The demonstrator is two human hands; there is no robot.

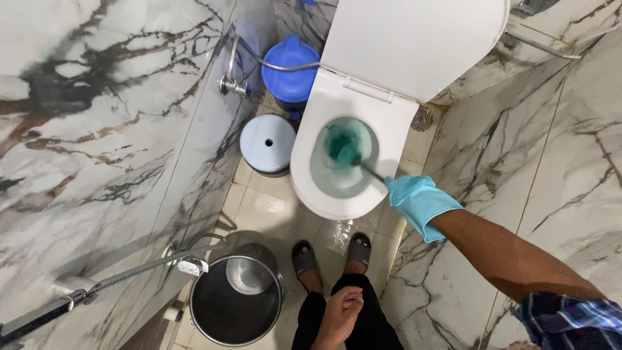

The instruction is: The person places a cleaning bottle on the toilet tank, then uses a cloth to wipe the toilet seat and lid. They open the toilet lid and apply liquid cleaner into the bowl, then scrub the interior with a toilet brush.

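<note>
Head view, looking straight down into a narrow marble-tiled bathroom. Right hand (pixel 420 202), in a light blue rubber glove, closed around the dark handle of a toilet brush (pixel 353 157), the brush head down inside the white toilet bowl (pixel 304 181) amid teal-coloured water. Toilet lid (pixel 414 39) raised upright behind the bowl. Left hand (pixel 340 314) bare, fingers loosely curled, holding nothing, resting against dark trousers low in the frame. Two feet in dark sandals (pixel 330 253) on the wet floor tiles just before the bowl. Steel bucket (pixel 236 301) left of the feet, with a smaller steel mug inside. Pale round stool (pixel 267 144) and blue lidded bin (pixel 291 68) beside the toilet, by the left wall. Metal hose (pixel 129 272) along the left wall.
</note>
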